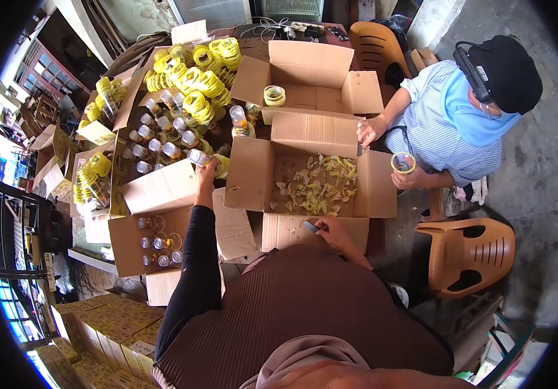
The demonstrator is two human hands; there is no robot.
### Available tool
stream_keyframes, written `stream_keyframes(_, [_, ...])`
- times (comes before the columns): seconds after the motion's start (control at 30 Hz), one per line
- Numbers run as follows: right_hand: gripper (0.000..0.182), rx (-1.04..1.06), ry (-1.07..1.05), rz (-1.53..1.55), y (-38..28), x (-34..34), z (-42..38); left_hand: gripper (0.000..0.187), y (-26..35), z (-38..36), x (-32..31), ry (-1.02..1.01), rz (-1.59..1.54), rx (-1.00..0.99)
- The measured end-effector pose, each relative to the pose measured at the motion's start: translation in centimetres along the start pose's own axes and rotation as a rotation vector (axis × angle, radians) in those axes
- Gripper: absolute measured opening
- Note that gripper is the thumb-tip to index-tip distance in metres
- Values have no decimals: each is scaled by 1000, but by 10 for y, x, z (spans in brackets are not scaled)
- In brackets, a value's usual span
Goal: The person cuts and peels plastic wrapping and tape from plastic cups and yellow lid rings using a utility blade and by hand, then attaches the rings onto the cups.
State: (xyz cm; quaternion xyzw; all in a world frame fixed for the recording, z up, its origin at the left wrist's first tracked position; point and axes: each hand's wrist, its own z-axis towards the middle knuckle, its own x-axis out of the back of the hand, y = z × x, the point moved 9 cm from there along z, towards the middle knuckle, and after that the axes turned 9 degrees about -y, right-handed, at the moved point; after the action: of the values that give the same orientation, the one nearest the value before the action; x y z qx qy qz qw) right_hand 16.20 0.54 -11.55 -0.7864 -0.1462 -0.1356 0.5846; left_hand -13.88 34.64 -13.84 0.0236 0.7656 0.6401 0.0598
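Note:
My left hand (205, 174), stretched forward, is closed around a clear plastic cup (198, 157) at the edge of a large box (120, 175) full of cups. Several clear cups (155, 145) and yellow-banded cups (198, 107) are piled in that box. My right hand (337, 235) pinches a small flat grey blade (310, 226) over the near flap of an open cardboard box (246, 178). Torn yellow and white scraps (324, 185) lie scattered on the bottom of this box.
Opposite on the right, a person (447, 123) holds a yellow-rimmed cup (403, 163) and something small and dark. A second open box (311, 65) holds stacked yellow rings (274, 96). Clear cups stand in a smaller box (125, 236) at left. An orange chair (470, 256) is at right.

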Motion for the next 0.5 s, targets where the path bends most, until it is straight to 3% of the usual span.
stream_keyframes(0.13, [22,-19,-13,-22,-2,0,-1,27,-6,4,3,4,64,5])
stream_keyframes(0.2, [22,0,-4,-14,-4,0,-1,38,-17,9,3,-36,98,32])
stream_keyframes(0.3, [22,25,6,-8,-5,1,-1,28,-21,6,0,-64,48,8])
stream_keyframes(0.5, [22,13,0,-15,-3,0,0,30,-30,11,5,1,39,1])
